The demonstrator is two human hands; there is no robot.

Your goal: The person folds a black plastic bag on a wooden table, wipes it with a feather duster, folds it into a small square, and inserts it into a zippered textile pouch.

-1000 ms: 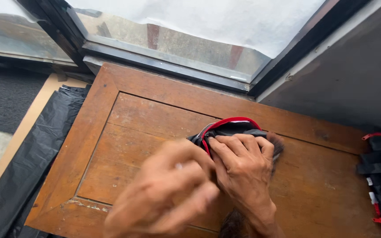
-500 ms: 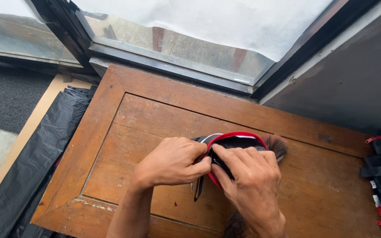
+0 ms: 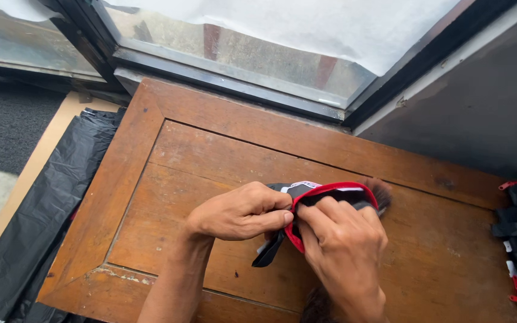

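Both hands pinch a small black pouch with a red rim (image 3: 330,194) on the wooden counter (image 3: 210,155). The left hand (image 3: 240,210) and right hand (image 3: 342,248) grip it tight. Pulling hard could rip the rim.

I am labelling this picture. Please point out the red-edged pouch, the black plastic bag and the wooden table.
red-edged pouch (image 3: 330,190), head view, red top edge.
black plastic bag (image 3: 37,221), head view, middle.
wooden table (image 3: 210,149), head view, bare panel.
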